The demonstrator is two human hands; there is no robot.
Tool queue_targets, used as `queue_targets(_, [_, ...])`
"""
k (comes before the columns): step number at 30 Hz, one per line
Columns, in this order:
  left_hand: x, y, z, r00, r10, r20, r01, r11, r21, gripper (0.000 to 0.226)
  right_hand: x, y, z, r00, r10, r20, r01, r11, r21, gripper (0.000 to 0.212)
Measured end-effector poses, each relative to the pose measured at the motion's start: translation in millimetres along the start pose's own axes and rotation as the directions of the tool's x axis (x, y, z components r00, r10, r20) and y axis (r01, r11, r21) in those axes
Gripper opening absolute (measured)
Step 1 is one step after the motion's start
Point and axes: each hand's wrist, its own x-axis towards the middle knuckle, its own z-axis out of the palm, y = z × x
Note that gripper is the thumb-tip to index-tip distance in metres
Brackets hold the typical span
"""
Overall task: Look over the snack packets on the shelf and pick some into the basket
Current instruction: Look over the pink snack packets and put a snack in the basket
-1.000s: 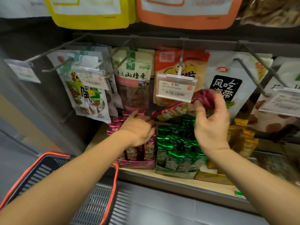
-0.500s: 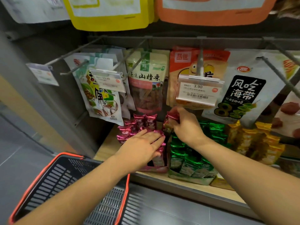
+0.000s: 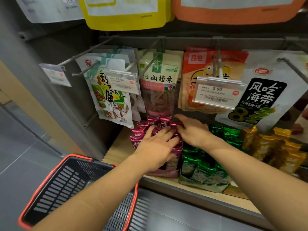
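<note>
Magenta snack packets (image 3: 150, 124) stand in a pink display box on the wooden shelf (image 3: 116, 147). My left hand (image 3: 156, 147) lies flat on top of them with straight fingers. My right hand (image 3: 191, 130) reaches in from the right, and its fingertips touch the rear magenta packets, hiding some of them. I see nothing held in either hand. The black basket (image 3: 42, 182) with a red rim sits at the lower left, under my left forearm, and looks empty where it shows.
Green packets (image 3: 200, 164) and yellow packets (image 3: 275, 147) fill boxes to the right. Bags hang on metal pegs above: a hawthorn strip bag (image 3: 158, 84), an orange bag (image 3: 196, 64) and a kelp bag (image 3: 261, 97). A price tag (image 3: 216, 92) juts forward over my right hand.
My right hand came down from under the price tag with a magenta packet and now rests on the magenta pile. My left hand has flattened on that pile. The view has moved closer.
</note>
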Motion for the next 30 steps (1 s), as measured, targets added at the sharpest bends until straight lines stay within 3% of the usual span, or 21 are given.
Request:
queue_targets(2, [1, -7, -5, 0.999, -0.029, -0.023, 0.026, 0.994, -0.106, 0.076, -11, 1, 0, 0.979, -0.101, -0.179, 0.116, 0.991, 0.074, 0.036])
queue_targets(4, [-3, -18, -13, 0.993, -0.09, -0.074, 0.065, 0.953, -0.296, 0.079, -23, 2, -4, 0.938, -0.241, -0.249, 0.251, 0.968, 0.008, 0.03])
queue_targets(7, [-15, -36, -20, 0.943, -0.243, -0.226, 0.129, 0.896, -0.424, 0.044, -38, -1, -8, 0.921, -0.348, -0.178, 0.323, 0.934, -0.153, 0.047])
queue_targets(10, [-22, -36, -17, 0.96, -0.247, -0.135, 0.189, 0.921, -0.341, 0.044, -43, -5, 1, 0.94, -0.339, -0.045, 0.311, 0.902, -0.298, 0.057])
queue_targets(13, [-21, -26, -8, 0.976, -0.21, -0.051, 0.199, 0.966, -0.166, 0.059, -42, -2, 12, 0.932, -0.353, -0.078, 0.3, 0.875, -0.379, 0.032])
queue_targets(17, [-14, -18, -6, 0.959, -0.245, -0.14, 0.241, 0.969, -0.047, 0.057, -41, -1, 13, 0.948, -0.293, -0.128, 0.232, 0.906, -0.354, 0.012])
queue_targets(20, [-13, -16, -4, 0.967, -0.228, -0.115, 0.235, 0.971, 0.046, 0.049, -40, -7, 11, 0.966, -0.216, -0.14, 0.171, 0.945, -0.277, 0.006])
queue_targets(25, [-19, -22, -12, 0.974, -0.225, -0.04, 0.225, 0.974, 0.022, 0.04, -43, -11, 13, 0.972, -0.193, -0.135, 0.151, 0.95, -0.275, 0.015])
queue_targets(27, [-24, -26, -22, 0.977, -0.195, -0.087, 0.195, 0.981, -0.012, 0.036, -45, -12, 12, 0.978, -0.174, -0.114, 0.139, 0.954, -0.266, 0.021])
queue_targets(30, [-35, -28, -53, 0.95, -0.2, -0.24, 0.159, 0.97, -0.182, 0.033, -49, -15, 7, 0.975, -0.175, -0.137, 0.138, 0.959, -0.247, 0.047])
